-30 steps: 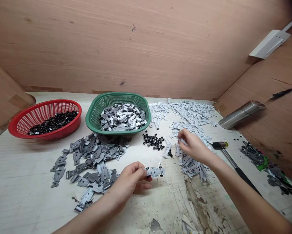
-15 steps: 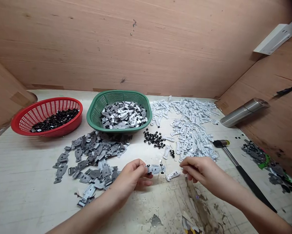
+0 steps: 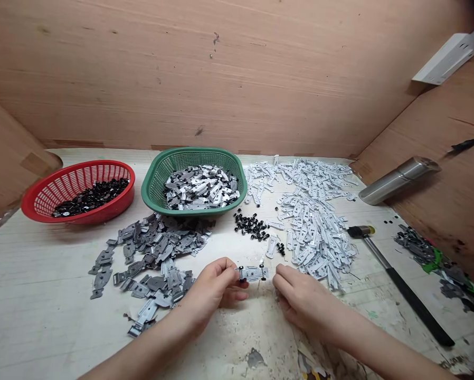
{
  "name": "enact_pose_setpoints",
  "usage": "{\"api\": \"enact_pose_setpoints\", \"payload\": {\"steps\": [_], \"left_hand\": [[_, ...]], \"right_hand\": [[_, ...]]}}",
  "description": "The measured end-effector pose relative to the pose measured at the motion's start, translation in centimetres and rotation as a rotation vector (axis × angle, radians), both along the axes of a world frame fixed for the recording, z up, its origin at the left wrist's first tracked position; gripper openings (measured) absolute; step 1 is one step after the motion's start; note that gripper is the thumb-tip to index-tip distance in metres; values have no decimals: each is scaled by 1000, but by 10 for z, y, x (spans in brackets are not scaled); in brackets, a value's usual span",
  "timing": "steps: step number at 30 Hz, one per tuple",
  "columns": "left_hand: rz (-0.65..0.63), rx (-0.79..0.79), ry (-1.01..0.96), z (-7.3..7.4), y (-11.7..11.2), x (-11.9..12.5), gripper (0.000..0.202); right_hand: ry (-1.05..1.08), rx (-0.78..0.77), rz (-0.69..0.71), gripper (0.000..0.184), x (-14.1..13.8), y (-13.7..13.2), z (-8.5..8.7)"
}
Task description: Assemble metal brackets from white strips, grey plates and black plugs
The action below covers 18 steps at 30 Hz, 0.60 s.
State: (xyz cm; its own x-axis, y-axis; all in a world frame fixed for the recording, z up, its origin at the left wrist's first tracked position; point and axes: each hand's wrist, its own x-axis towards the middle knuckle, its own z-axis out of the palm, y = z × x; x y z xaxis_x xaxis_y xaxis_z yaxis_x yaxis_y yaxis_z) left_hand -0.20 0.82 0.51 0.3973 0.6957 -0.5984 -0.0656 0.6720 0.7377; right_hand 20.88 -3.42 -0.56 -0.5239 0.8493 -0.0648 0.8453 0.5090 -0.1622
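Observation:
Between its thumb and fingers, my left hand (image 3: pixel 221 287) pinches a grey toy-car chassis (image 3: pixel 252 273) by its left end. Small black wheels show at both ends of the chassis. Just to its right, my right hand (image 3: pixel 296 293) is closed low over the table, and whatever is in its fingers is hidden. Beyond the hands lie a pile of small black wheels (image 3: pixel 250 227) and a single white car-shaped plate (image 3: pixel 272 246). A broad heap of white car-shaped plates (image 3: pixel 316 227) spreads at the right, and grey car-base plates (image 3: pixel 158 248) are heaped at the left.
A red basket (image 3: pixel 118 206) holds black parts. Beside it a green basket (image 3: pixel 193 212) holds grey-and-white pieces. A hammer (image 3: pixel 411 301) lies at the right, with a metal cylinder (image 3: pixel 397 182) and mixed scraps (image 3: pixel 438 264) near the wall. A power strip (image 3: pixel 446 57) hangs above.
My right hand has moved left, and now covers the spot where a loose white plate lay. My left hand keeps the chassis in almost the same place.

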Motion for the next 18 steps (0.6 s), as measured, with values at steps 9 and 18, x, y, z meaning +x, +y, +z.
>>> {"api": "enact_pose_setpoints", "payload": {"steps": [9,18], "left_hand": [[0,-1,-25,-5,1,-2,17],[-22,14,-7,-6,0,-2,17]], "right_hand": [[387,-343,-364,12,37,-16,28],[1200,-902,-647,26,20,-4,33]]}}
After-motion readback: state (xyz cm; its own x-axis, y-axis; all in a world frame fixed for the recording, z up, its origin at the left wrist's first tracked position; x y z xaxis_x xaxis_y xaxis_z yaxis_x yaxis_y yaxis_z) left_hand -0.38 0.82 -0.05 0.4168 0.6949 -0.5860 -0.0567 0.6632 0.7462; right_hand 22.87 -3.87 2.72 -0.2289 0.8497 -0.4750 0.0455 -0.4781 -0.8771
